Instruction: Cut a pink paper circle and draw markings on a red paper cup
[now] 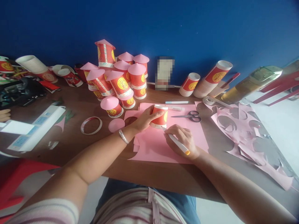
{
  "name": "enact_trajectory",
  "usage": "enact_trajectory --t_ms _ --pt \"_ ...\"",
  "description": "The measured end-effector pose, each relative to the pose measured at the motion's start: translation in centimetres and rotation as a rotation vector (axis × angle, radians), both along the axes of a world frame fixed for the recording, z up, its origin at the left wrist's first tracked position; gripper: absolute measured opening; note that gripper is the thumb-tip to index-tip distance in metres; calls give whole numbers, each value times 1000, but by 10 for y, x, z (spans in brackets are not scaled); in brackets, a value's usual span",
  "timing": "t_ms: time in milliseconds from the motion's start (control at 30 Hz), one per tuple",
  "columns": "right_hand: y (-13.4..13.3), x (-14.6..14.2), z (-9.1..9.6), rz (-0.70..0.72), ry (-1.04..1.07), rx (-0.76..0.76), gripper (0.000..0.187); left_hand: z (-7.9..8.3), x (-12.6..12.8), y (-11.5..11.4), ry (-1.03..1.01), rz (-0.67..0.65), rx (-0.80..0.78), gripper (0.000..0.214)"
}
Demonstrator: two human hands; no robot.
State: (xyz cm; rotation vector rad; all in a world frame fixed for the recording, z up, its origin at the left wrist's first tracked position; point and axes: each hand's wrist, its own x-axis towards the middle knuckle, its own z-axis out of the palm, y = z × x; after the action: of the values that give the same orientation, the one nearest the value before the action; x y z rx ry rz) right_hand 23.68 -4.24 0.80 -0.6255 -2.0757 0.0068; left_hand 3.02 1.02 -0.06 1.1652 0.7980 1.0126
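Observation:
My left hand (144, 119) grips a red paper cup (161, 117) standing upside down on a pink paper sheet (158, 146), fingers wrapped round its left side. My right hand (183, 140) is closed on a white pen with an orange end (177, 143); the pen tip touches the paper at the cup's base. A silver bracelet (123, 136) circles my left wrist.
Several red cups with pink cone lids (119, 79) pile up at the back. Scissors (190, 116) lie right of the cup. A tape ring (91, 125) and a pink paper disc (116, 125) sit to the left. Cut pink scraps (247, 133) and stacked cups (213, 79) fill the right.

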Motion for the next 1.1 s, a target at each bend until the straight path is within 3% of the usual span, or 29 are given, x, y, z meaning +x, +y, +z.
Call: enact_trajectory --t_ms 533,1100 --pt "0 0 -1 -10 15 -7 16 -7 -1 2 -12 1 10 56" --pt "1 1 0 -2 1 -17 18 0 -1 -1 7 -12 14 59"
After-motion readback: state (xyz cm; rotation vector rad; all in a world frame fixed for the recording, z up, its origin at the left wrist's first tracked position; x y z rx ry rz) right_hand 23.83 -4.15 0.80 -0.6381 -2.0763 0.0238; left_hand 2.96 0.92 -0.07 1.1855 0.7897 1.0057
